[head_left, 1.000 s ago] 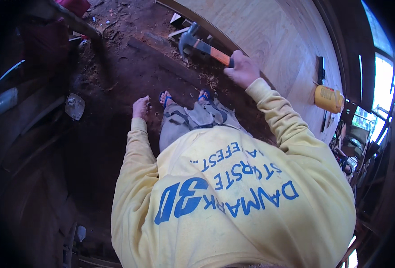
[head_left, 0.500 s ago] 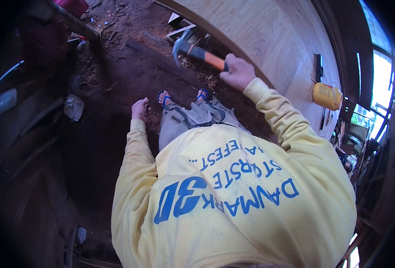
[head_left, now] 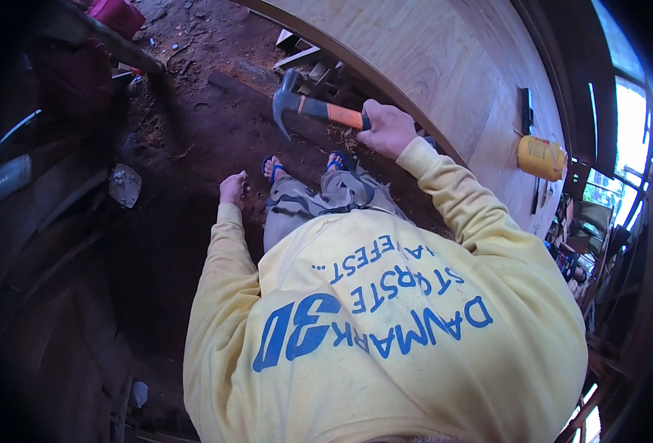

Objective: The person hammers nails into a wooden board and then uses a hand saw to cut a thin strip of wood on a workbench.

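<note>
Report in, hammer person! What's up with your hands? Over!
Right hand gripping hammer by its handle. Left hand curled, can't tell if holding anything. Yellow tub on wooden surface, clear of hammer.

The right arm is slanting forward and inward, and the right hand is gripping in a closed fist, reaching higher and further forward than the left. The left arm is hanging along its own side, the left hand curling its fingers loosely. Both feet are standing apart.
</note>
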A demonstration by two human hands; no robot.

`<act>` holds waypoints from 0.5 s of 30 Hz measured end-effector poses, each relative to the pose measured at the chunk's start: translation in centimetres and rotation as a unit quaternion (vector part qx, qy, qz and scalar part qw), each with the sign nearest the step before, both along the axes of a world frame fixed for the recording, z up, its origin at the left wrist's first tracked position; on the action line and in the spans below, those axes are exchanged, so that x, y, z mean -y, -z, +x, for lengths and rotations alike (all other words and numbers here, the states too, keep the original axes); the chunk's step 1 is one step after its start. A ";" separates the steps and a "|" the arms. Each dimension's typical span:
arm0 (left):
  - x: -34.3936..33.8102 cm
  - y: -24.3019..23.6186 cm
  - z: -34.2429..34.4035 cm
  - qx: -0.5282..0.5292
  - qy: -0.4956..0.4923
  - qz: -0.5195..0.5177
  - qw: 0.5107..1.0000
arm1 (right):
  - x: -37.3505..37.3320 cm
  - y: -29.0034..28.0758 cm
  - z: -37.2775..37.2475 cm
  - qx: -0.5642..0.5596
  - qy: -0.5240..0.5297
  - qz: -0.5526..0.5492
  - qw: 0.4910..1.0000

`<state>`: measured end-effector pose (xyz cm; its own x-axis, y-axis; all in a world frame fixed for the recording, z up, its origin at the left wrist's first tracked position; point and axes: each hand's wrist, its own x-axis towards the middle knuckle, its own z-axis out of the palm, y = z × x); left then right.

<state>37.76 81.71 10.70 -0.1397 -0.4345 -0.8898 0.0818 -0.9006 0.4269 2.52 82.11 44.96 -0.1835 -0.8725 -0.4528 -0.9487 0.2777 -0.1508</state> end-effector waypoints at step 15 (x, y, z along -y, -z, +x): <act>-0.2 -0.4 0.1 0.004 0.022 0.020 1.000 | 1.2 -0.6 1.2 0.006 -0.020 -0.043 0.999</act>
<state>37.90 81.87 11.05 -0.1496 -0.3919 -0.9078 0.0388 -0.9197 0.3906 3.68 80.90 45.54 -0.1423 -0.9152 -0.3770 -0.9572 0.2243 -0.1832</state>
